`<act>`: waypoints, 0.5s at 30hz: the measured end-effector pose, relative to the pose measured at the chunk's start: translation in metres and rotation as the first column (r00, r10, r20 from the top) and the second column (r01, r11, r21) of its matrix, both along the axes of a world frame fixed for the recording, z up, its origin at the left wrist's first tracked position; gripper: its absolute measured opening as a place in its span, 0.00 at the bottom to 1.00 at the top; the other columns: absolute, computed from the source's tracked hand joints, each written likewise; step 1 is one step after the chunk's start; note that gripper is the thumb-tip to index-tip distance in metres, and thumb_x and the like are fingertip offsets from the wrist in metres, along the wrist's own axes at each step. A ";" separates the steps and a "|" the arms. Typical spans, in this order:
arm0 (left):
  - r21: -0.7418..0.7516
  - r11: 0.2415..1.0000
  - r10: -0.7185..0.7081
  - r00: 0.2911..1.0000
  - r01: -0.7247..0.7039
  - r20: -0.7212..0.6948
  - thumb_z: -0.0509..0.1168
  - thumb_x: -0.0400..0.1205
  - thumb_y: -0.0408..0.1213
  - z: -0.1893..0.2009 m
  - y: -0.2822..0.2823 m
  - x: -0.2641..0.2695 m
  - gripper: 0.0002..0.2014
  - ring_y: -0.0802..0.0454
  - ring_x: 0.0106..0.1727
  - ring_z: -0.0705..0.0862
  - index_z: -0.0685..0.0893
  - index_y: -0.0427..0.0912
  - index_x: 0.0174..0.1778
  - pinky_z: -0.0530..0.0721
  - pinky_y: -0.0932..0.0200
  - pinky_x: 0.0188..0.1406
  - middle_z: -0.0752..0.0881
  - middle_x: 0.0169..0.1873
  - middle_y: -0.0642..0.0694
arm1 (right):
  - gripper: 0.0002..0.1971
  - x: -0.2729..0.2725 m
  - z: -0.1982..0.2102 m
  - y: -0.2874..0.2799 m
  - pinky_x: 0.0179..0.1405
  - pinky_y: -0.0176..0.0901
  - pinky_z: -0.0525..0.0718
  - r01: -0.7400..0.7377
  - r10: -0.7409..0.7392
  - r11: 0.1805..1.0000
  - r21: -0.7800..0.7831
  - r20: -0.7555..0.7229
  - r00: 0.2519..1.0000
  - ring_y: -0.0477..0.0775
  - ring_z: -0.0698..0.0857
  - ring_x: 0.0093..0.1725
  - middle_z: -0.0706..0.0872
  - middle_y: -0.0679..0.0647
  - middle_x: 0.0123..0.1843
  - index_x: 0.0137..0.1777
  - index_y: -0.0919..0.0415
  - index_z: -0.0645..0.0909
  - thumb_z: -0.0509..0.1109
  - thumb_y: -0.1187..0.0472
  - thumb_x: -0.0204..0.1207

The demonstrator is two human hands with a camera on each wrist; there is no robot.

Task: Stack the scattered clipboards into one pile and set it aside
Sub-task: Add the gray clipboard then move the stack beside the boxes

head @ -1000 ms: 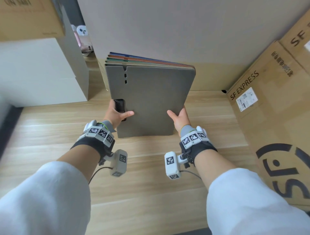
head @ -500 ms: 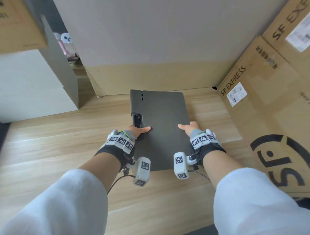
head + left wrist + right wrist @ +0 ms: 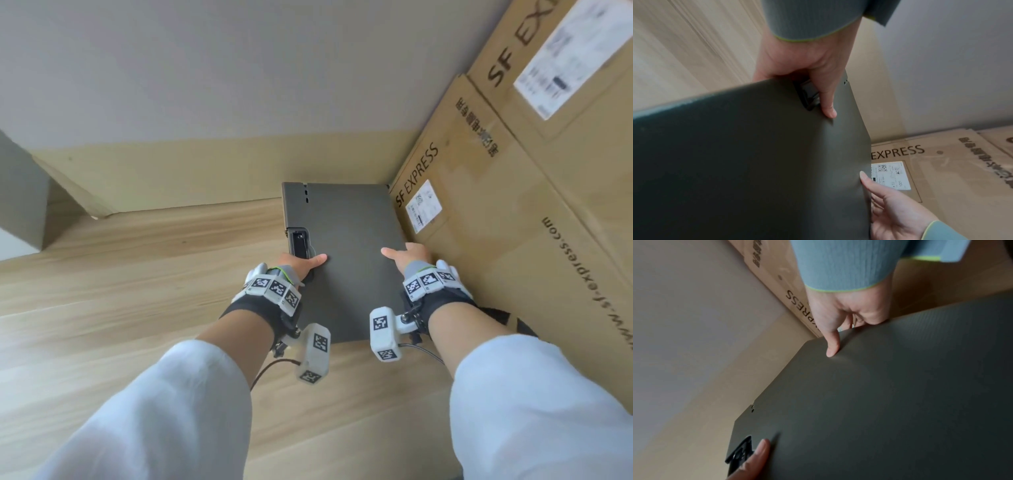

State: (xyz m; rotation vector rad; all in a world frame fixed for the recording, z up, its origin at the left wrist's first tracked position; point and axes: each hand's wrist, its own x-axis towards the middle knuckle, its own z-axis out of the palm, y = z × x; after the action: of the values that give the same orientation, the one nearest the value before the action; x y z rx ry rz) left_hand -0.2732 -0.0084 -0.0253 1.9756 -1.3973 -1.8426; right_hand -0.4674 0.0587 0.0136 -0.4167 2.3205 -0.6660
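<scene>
Both hands hold a stack of clipboards at the far right corner of the wooden tabletop.

The dark grey flat rectangular clipboard pile (image 3: 346, 253) (only its top board shows from above) lies flat on the pale wood-grain tabletop (image 3: 137, 274), its right edge just beside the tan cardboard shipping box printed "SF EXPRESS" (image 3: 479, 212) and its far edge near the beige wall base (image 3: 205, 171). The left hand (image 3: 301, 265) grips the pile's left edge, thumb flat on top beside the black metal clip (image 3: 299, 243), fingers curled under. The right hand (image 3: 407, 255) grips the right edge the same way, thumb pressed on the top board, fingers tucked below between pile and box.
</scene>
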 end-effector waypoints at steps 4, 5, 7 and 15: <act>-0.006 0.998 -0.064 0.996 0.065 0.070 0.71 0.72 0.58 -0.001 -0.007 -0.034 0.36 0.46 0.39 0.80 0.78 0.32 0.66 0.77 0.60 0.29 0.81 0.47 0.42 | 0.35 -0.036 -0.008 -0.010 0.72 0.49 0.70 -0.040 0.040 0.999 0.006 -0.067 0.997 0.62 0.73 0.76 0.73 0.59 0.78 0.78 0.63 0.66 0.72 0.53 0.73; -0.001 0.997 -0.080 0.993 0.080 0.091 0.70 0.71 0.60 0.001 -0.008 -0.041 0.36 0.44 0.43 0.80 0.78 0.33 0.65 0.81 0.58 0.34 0.81 0.47 0.43 | 0.35 -0.043 -0.011 -0.013 0.72 0.50 0.71 -0.051 0.052 0.999 0.008 -0.085 0.995 0.62 0.73 0.76 0.74 0.59 0.77 0.78 0.62 0.67 0.72 0.52 0.73; -0.011 0.995 -0.094 0.986 0.096 0.134 0.68 0.66 0.67 0.000 -0.011 -0.049 0.40 0.43 0.48 0.82 0.81 0.34 0.61 0.86 0.53 0.52 0.84 0.46 0.43 | 0.34 -0.051 -0.017 -0.019 0.72 0.50 0.71 -0.077 0.080 0.997 0.025 -0.103 0.991 0.62 0.74 0.75 0.74 0.58 0.77 0.78 0.60 0.67 0.71 0.51 0.73; -0.077 0.974 -0.168 0.902 0.215 0.398 0.59 0.57 0.79 -0.019 -0.023 -0.062 0.47 0.39 0.53 0.88 0.81 0.38 0.54 0.85 0.47 0.59 0.89 0.52 0.39 | 0.32 -0.063 -0.042 -0.037 0.72 0.52 0.72 -0.103 0.112 0.989 0.105 -0.081 0.990 0.63 0.75 0.74 0.76 0.58 0.75 0.78 0.60 0.67 0.69 0.52 0.75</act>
State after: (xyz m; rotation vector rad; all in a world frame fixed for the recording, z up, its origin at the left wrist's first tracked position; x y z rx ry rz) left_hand -0.3353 -0.0316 -0.0441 2.3028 -1.8222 -1.4337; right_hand -0.5307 0.0221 -0.0289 -0.5297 2.3824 -0.4858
